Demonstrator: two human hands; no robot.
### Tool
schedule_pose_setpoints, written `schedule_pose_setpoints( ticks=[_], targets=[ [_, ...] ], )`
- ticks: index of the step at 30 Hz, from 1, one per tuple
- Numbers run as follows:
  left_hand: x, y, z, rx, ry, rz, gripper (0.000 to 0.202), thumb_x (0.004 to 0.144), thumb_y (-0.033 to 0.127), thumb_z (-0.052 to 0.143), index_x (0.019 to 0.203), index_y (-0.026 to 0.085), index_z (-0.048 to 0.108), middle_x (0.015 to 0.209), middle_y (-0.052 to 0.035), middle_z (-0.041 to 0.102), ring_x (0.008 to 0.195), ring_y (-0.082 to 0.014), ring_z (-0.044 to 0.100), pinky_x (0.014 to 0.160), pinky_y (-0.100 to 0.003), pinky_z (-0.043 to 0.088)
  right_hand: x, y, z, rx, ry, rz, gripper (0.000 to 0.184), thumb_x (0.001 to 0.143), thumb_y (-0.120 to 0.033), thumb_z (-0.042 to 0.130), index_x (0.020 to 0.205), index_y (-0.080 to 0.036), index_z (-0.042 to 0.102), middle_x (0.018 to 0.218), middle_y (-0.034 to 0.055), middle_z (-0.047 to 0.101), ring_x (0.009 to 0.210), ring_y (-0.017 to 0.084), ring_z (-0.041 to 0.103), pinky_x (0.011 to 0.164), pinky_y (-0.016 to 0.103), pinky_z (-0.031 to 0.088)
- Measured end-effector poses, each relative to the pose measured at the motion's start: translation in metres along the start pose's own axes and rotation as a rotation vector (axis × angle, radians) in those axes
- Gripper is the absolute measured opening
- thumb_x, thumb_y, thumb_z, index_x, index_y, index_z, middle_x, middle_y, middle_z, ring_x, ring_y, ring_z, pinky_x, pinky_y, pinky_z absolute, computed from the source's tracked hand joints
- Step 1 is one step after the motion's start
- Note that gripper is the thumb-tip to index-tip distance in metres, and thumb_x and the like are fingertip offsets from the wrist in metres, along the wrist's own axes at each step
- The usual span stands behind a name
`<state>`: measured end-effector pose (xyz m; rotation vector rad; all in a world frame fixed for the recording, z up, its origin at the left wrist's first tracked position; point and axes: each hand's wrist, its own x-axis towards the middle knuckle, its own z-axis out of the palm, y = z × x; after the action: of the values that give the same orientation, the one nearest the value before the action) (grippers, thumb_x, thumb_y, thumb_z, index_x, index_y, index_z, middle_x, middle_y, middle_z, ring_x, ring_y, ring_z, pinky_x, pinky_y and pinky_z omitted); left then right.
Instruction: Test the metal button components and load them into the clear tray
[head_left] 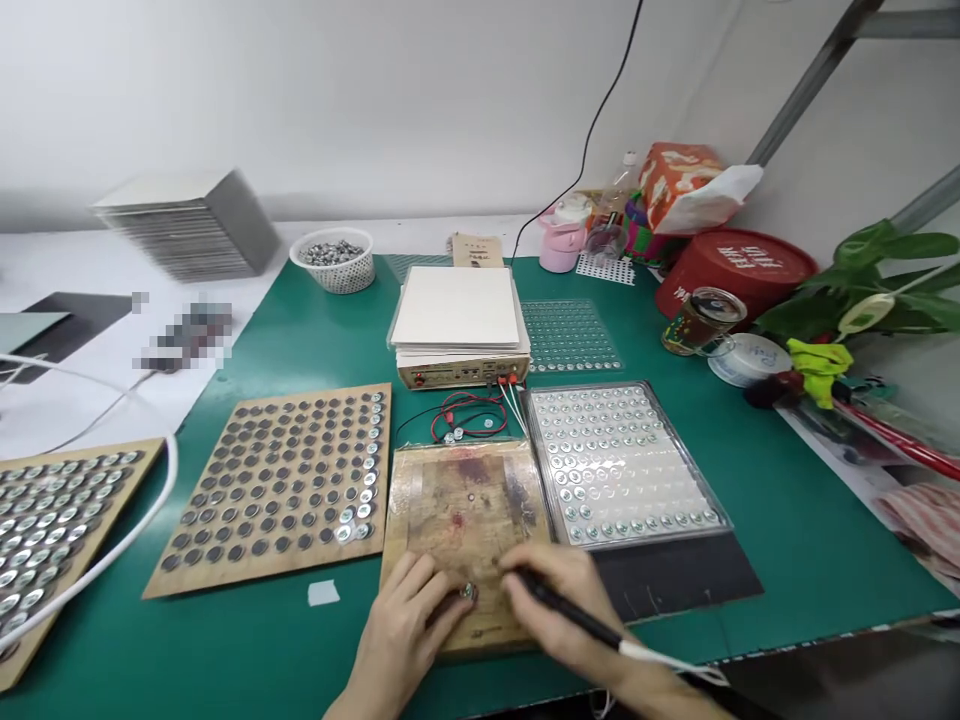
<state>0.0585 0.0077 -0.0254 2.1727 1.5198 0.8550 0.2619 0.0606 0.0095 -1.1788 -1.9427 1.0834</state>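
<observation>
A small metal disc [469,592] lay at the near end of a stained wooden board [457,500], pinched by the nearly closed left hand [401,635]. The right hand [555,600] gripped a black corded tool [600,632] (tip hidden) just beside it.

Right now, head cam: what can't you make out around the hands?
Head view only:
Tip of the black pen-shaped tool: hidden by the fingers of the right hand.
Small round metal part: too small, partly hidden by the left hand.
Wooden tray of metal discs: cut off by the left edge.
Item on the white sheet: pixelated, unidentifiable.
Control box: panel markings too small to read.
</observation>
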Motion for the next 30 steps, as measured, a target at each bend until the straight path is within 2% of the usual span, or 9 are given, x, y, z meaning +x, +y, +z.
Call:
schedule_pose_setpoints(
  ticks=[2, 5, 12, 18, 23, 30],
  targets=[
    [0.000, -0.002, 0.000, 0.019, 0.009, 0.016, 0.017, 0.093, 0.027, 0.050, 0.085, 0.021, 0.064, 0.071, -0.0035, 0.059, 0.067, -0.0166, 0.053, 0.056, -0.025, 0.044, -0.009, -0.003, 0.030, 0.017, -0.058, 0.027, 0.014, 0.078, -0.018, 0.052, 0.074, -0.020, 0.065, 0.059, -0.0022, 0.062, 0.052, 0.012, 0.060, 0.052, 0.020, 0.043],
    [0.001, -0.005, -0.003, 0.021, -0.015, 0.035, 0.013, 0.092, 0.024, 0.052, 0.091, 0.021, 0.065, 0.072, -0.0031, 0.058, 0.069, -0.0166, 0.053, 0.058, -0.025, 0.044, -0.013, 0.003, 0.044, -0.012, -0.068, 0.098, 0.015, 0.076, -0.018, 0.051, 0.072, -0.019, 0.065, 0.055, -0.0025, 0.059, 0.050, 0.012, 0.058, 0.050, 0.020, 0.040],
    [0.003, -0.005, -0.002, -0.008, -0.021, 0.024, 0.012, 0.091, 0.022, 0.055, 0.088, 0.019, 0.066, 0.072, -0.0032, 0.057, 0.070, -0.0160, 0.051, 0.057, -0.026, 0.043, -0.010, 0.007, 0.040, -0.032, -0.111, 0.079, 0.015, 0.078, -0.019, 0.051, 0.073, -0.019, 0.064, 0.062, -0.0007, 0.065, 0.056, 0.013, 0.062, 0.056, 0.021, 0.042],
    [0.001, -0.005, 0.000, -0.026, -0.028, -0.005, 0.016, 0.093, 0.026, 0.052, 0.089, 0.019, 0.066, 0.073, -0.0032, 0.056, 0.071, -0.0158, 0.050, 0.058, -0.026, 0.043, -0.009, 0.006, 0.043, -0.070, -0.146, 0.049, 0.016, 0.080, -0.017, 0.048, 0.069, -0.019, 0.061, 0.059, -0.0013, 0.062, 0.054, 0.012, 0.060, 0.054, 0.020, 0.040],
    [0.001, -0.005, 0.001, -0.037, -0.022, -0.032, 0.016, 0.092, 0.026, 0.052, 0.086, 0.019, 0.066, 0.074, -0.0032, 0.056, 0.072, -0.0164, 0.049, 0.058, -0.026, 0.042, -0.012, 0.012, 0.041, -0.044, -0.155, 0.059, 0.016, 0.083, -0.020, 0.049, 0.075, -0.020, 0.063, 0.066, -0.0013, 0.066, 0.059, 0.013, 0.063, 0.056, 0.020, 0.041],
    [0.001, -0.005, 0.001, -0.029, -0.035, -0.038, 0.014, 0.091, 0.025, 0.054, 0.085, 0.019, 0.065, 0.074, -0.0031, 0.056, 0.072, -0.0171, 0.049, 0.059, -0.026, 0.042, -0.005, 0.003, 0.041, -0.077, -0.207, 0.122, 0.017, 0.082, -0.019, 0.047, 0.069, -0.018, 0.058, 0.059, -0.0021, 0.059, 0.054, 0.012, 0.058, 0.051, 0.020, 0.037]
  ],
)
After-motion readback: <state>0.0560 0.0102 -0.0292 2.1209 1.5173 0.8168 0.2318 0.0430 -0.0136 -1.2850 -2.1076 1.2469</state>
